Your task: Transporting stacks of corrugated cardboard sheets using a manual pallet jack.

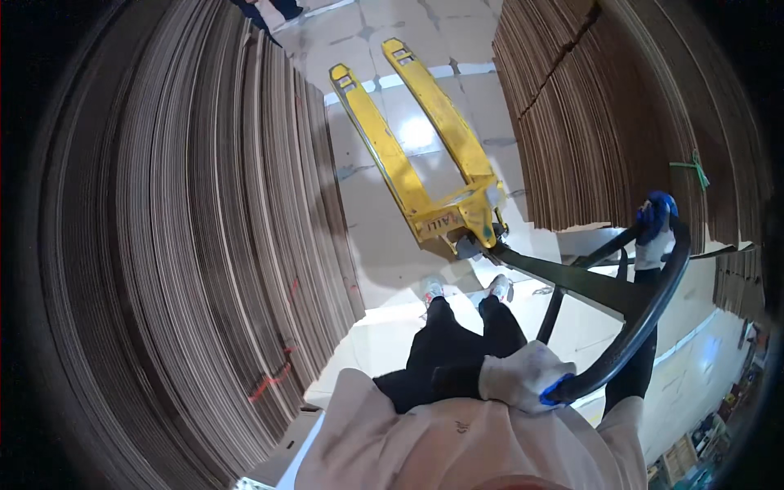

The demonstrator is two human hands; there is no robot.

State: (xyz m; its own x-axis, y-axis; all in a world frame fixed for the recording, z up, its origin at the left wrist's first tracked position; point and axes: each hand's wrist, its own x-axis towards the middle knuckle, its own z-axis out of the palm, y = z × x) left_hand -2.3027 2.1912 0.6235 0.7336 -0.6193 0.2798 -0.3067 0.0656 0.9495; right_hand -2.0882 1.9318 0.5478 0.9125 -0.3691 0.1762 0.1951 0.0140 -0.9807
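Nearest, at the waist, the left hand (523, 377), in a white-and-blue glove, is gripping the near side of a black loop handle (616, 363). The right hand (656, 222), gloved alike, is gripping the handle's farther side; both hands' fingers are curling around it. Beyond the wearer's shoes (433, 288), a yellow pallet jack (461, 212) is standing on the pale floor (376, 257), its forks (376, 131) pointing away between tall cardboard stacks (220, 204).

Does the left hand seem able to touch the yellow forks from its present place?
Probably not: the left hand grips the black handle close to the pale shirt, while the yellow forks lie low, beyond the shoes.
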